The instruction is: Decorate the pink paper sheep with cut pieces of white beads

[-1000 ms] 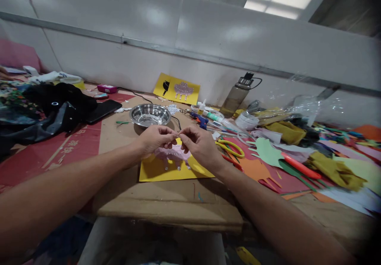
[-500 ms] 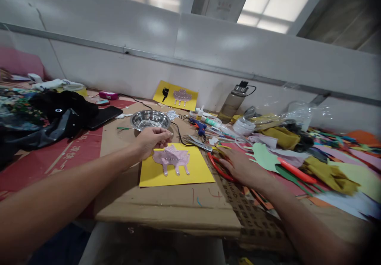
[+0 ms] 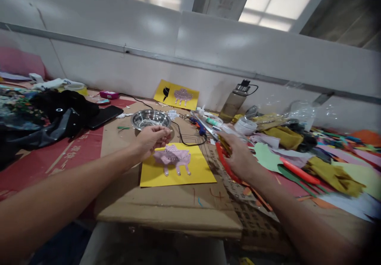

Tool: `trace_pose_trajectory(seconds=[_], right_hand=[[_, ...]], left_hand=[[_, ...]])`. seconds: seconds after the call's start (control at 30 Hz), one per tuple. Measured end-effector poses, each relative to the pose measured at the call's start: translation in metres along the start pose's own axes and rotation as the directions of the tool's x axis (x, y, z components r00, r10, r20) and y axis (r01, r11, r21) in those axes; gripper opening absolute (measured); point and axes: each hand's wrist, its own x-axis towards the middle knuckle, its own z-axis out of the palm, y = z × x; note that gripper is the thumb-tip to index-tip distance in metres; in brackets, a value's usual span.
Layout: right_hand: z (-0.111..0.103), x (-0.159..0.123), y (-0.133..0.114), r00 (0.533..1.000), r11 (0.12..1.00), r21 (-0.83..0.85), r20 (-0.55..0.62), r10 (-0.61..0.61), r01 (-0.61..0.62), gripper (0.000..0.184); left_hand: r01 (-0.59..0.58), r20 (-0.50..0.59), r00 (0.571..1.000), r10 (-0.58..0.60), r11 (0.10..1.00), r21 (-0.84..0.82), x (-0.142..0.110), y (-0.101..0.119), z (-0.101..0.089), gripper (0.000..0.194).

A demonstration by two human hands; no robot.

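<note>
My left hand point(image 3: 154, 140) is pinched closed just above a yellow card point(image 3: 178, 180); whatever lies between its fingertips is too small to make out. On the card is a pink cut-out shape point(image 3: 172, 157) with rows of small pearl-like beads and drip-like legs. To the right of the card, my right hand point(image 3: 239, 157) grips the red handles of a pair of scissors point(image 3: 222, 157). Their blades point away toward the back of the table. Behind my left hand stands a shiny metal bowl point(image 3: 151, 118) with small bits in it.
A second decorated yellow card point(image 3: 176, 94) leans on the wall. A blue glue gun point(image 3: 201, 129) with a black cord lies behind the scissors, near a water bottle point(image 3: 234, 100). Felt scraps point(image 3: 285, 138) crowd the right; a black phone point(image 3: 104, 117) and dark bag point(image 3: 68, 110) lie left.
My right hand has picked the scissors up off the table, and their blades now tilt up and away. My left hand has stayed almost in place, still pinched.
</note>
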Motion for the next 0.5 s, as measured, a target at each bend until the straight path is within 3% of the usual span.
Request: trace_pose_trajectory(seconds=[0.2,0.33,0.5], right_hand=[[0.025,0.017,-0.049,0.978,0.995,0.08,0.195,-0.067,0.052,0.063],[0.037,0.017,-0.056,0.977,0.991,0.111,0.189,-0.098,0.078,0.055],[0.035,0.013,-0.058,0.979,0.988,0.138,0.18,-0.099,0.074,0.05]], left_hand=[[-0.039,-0.007,0.999,0.039,0.997,-0.065,-0.003,0.001,0.002,0.01],[-0.062,-0.005,0.998,0.062,0.992,-0.11,-0.001,-0.001,0.002,0.006],[-0.049,-0.03,0.999,0.046,0.988,-0.144,-0.002,-0.004,0.004,0.005]])
